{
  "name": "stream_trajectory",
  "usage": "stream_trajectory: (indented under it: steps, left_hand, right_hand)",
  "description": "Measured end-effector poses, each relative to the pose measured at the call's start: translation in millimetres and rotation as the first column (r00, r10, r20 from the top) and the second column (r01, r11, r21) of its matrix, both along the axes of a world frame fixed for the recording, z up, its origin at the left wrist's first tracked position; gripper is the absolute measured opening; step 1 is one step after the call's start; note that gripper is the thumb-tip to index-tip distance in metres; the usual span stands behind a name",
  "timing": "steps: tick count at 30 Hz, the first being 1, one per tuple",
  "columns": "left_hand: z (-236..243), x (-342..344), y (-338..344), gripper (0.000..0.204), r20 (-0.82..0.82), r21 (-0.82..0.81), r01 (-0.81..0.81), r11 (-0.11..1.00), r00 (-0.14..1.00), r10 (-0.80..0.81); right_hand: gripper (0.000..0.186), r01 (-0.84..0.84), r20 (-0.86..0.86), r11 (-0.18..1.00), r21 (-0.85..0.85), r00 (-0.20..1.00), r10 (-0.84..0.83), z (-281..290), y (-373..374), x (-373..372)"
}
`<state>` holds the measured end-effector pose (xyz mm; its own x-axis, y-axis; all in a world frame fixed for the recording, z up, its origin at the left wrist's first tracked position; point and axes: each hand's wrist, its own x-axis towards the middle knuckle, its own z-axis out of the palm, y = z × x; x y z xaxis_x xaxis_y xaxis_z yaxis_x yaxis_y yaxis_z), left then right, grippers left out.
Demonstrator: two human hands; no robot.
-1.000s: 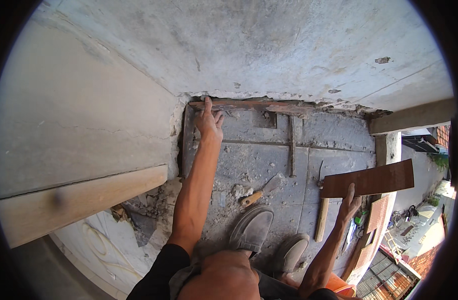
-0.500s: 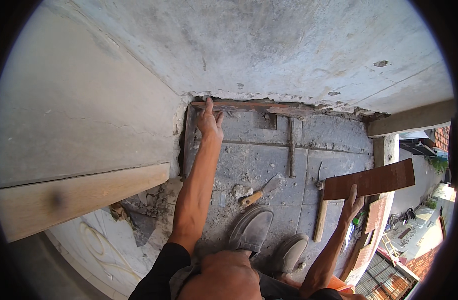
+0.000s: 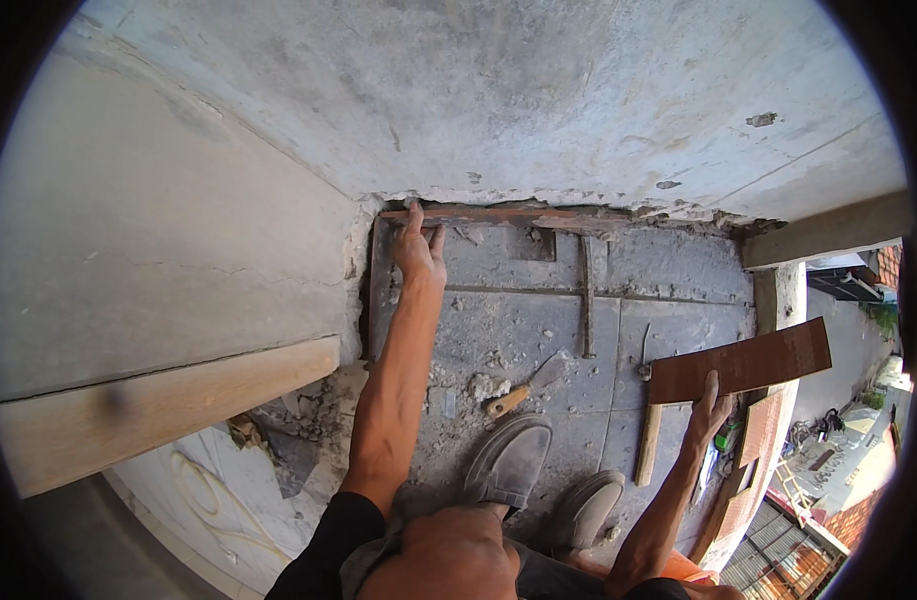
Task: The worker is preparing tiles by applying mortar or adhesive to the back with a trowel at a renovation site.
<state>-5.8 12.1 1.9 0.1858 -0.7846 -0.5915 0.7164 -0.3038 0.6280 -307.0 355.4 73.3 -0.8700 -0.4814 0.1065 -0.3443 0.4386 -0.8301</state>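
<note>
Still, your left hand [image 3: 417, 252] stays at the narrow reddish-brown strip [image 3: 519, 217] along the rough, chipped wall base, thumb over its edge; whether it grips, I can't tell. Your right hand [image 3: 711, 410], much as a second ago, pinches a flat, rectangular brown tile [image 3: 749, 360] above gritty grey slabs [image 3: 569, 335].

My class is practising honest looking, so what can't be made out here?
All in the head view:
- Right hand: fingertips hidden behind the brown tile.
- Wooden handle: top end covered by that tile.
- Orange thing: partly behind the right forearm; its kind is unclear.
- Dark clutter outside: too small to identify.
</note>
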Motion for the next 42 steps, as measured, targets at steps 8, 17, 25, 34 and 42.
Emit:
stream_trajectory:
  steps: [8, 17, 25, 34, 42]
  left_hand:
    - [2.7, -0.1, -1.4, 0.039, -0.013, 0.012, -0.013, 1.000, 1.000, 0.013]
    - [7.1, -0.8, -0.4, 0.036, -0.019, 0.028, -0.025, 0.999, 0.999, 0.026]
    - [3.9, 6.4, -5.9, 0.035, -0.020, 0.017, 0.023, 1.000, 1.000, -0.023]
    - [-14.7, 17.7, -15.7, 0.049, -0.012, -0.010, 0.078, 0.997, 0.997, -0.078]
    - [-24.8, 18.9, -26.6, 0.047, -0.059, 0.069, 0.154, 0.986, 0.987, -0.150]
  right_hand:
    - [0.035, -0.009, 0.012, 1.000, -0.003, 1.000, 0.009, -3.4, 3.8, -1.2]
    - [0.031, 0.007, 0.096, 0.999, -0.031, 0.995, -0.004, -2.9, 11.0, -5.8]
    - [0.032, 0.006, 0.100, 1.000, 0.029, 0.995, -0.009, 0.1, 17.4, -2.2]
    - [0.029, -0.041, 0.151, 0.999, -0.003, 0.988, 0.041, 17.4, 9.5, 8.7]
    - [0.027, -0.104, 0.304, 0.993, -0.054, 0.946, 0.116, 18.8, 14.8, 13.2]
